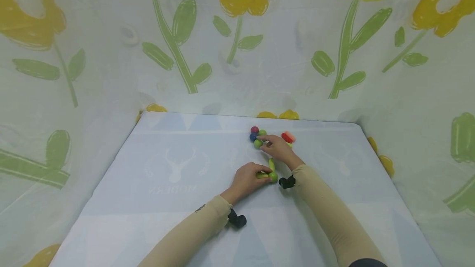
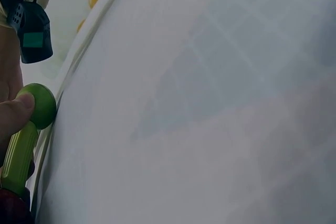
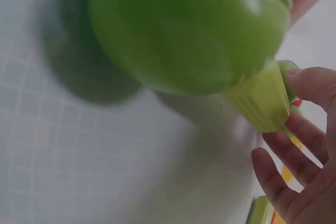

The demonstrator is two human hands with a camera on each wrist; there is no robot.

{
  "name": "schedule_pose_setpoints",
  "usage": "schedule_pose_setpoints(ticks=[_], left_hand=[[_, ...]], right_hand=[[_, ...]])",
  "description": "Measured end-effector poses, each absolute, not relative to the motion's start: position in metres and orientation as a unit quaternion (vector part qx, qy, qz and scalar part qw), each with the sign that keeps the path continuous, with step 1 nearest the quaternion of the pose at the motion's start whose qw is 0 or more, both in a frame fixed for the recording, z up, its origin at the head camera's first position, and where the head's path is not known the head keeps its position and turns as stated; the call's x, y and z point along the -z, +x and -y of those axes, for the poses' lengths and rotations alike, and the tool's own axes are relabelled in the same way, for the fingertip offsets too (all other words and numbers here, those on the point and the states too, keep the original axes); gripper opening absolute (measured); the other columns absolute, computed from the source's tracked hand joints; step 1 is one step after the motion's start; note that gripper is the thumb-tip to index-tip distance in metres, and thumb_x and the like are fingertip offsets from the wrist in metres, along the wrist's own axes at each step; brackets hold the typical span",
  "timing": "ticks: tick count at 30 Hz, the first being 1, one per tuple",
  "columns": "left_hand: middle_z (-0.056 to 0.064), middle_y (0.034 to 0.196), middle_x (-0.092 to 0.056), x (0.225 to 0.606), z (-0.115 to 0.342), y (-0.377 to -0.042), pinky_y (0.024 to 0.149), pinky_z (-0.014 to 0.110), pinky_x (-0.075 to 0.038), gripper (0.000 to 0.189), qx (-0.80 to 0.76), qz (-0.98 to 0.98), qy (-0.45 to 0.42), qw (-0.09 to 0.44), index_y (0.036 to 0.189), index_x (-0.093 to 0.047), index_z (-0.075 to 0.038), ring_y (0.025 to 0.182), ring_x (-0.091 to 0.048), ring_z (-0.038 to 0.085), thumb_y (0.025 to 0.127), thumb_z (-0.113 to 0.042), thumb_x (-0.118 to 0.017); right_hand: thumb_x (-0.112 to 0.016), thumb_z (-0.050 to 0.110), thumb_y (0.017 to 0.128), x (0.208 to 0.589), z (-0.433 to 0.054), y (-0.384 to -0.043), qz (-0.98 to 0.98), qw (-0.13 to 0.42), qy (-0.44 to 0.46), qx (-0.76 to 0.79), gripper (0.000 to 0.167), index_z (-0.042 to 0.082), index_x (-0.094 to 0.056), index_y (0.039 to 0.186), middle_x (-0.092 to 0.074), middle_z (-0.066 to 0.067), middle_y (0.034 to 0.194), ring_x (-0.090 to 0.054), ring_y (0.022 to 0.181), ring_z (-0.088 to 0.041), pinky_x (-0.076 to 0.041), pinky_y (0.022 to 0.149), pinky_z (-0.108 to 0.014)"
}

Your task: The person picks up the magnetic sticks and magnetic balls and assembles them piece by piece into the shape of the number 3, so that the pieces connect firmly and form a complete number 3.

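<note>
Though plain in head view, ridged stick (image 2: pixel 20 157)

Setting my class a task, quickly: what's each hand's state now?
Left hand: closed, holding a green ball with sticks.
Right hand: open, at the ball cluster; contact cannot be told.

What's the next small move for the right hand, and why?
Perhaps have the right hand pinch the nearer clustered green ball, since the hand is right beside it, while the left hand holds another green ball whose yellow-green rod looks bare at its far end.
</note>
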State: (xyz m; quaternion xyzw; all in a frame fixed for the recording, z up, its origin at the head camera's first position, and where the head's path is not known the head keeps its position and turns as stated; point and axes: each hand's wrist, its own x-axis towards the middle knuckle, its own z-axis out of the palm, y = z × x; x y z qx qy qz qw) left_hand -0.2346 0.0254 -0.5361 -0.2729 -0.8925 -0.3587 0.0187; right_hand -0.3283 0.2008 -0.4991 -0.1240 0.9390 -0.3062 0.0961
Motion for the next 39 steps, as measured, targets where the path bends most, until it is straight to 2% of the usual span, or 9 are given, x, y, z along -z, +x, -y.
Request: schedule_pose_setpoints(ticks=[7,13,18,31,39], left_hand=[[-0.013,0.101,-0.074,0.538,-0.025,-0.235,0.075,0.023,-0.046,0.026,0.365,0.89,-0.274,0.017,0.112,-0.079,-0.029,0.088,-0.059,0.005,0.088,-0.037,-0.08],[-0.012,0.102,-0.074,0.538,-0.026,-0.235,0.076,0.023,-0.046,0.026,0.365,0.889,-0.274,0.016,0.113,-0.079,-0.028,0.09,-0.059,0.005,0.088,-0.037,-0.08],[-0.012,0.102,-0.074,0.539,-0.026,-0.235,0.075,0.022,-0.045,0.027,0.36,0.891,-0.278,0.019,0.114,-0.079,-0.028,0.088,-0.059,0.004,0.089,-0.038,-0.079],[-0.012,0.107,-0.075,0.539,-0.026,-0.235,0.074,0.022,-0.046,0.027,0.352,0.894,-0.275,0.024,0.114,-0.079,-0.029,0.089,-0.06,0.005,0.088,-0.038,-0.08],[-0.012,0.108,-0.075,0.539,-0.027,-0.235,0.075,0.023,-0.047,0.028,0.348,0.896,-0.274,0.025,0.114,-0.079,-0.029,0.091,-0.061,0.006,0.088,-0.039,-0.079]], right_hand=[[-0.069,0.019,0.097,0.502,-0.197,-0.332,-0.941,0.098,-0.128,0.296,0.037,0.022,-0.067,0.134,-0.065,-0.006,0.13,-0.062,0.115,-0.028,-0.054,0.092,-0.041],[-0.07,0.018,0.097,0.504,-0.194,-0.331,-0.941,0.075,-0.118,0.307,0.027,0.018,-0.07,0.124,-0.069,-0.006,0.12,-0.063,0.11,-0.026,-0.052,0.096,-0.043],[-0.07,0.021,0.097,0.502,-0.195,-0.328,-0.942,0.075,-0.104,0.311,0.026,0.019,-0.07,0.123,-0.069,-0.006,0.115,-0.062,0.109,-0.025,-0.052,0.097,-0.043],[-0.072,0.026,0.096,0.502,-0.216,-0.312,-0.935,0.086,-0.08,0.335,0.027,0.02,-0.069,0.122,-0.069,-0.01,0.122,-0.062,0.115,-0.03,-0.051,0.097,-0.048],[-0.071,0.03,0.096,0.503,-0.229,-0.305,-0.936,0.099,-0.072,0.331,0.03,0.021,-0.07,0.124,-0.069,-0.009,0.123,-0.062,0.117,-0.03,-0.054,0.091,-0.047]])
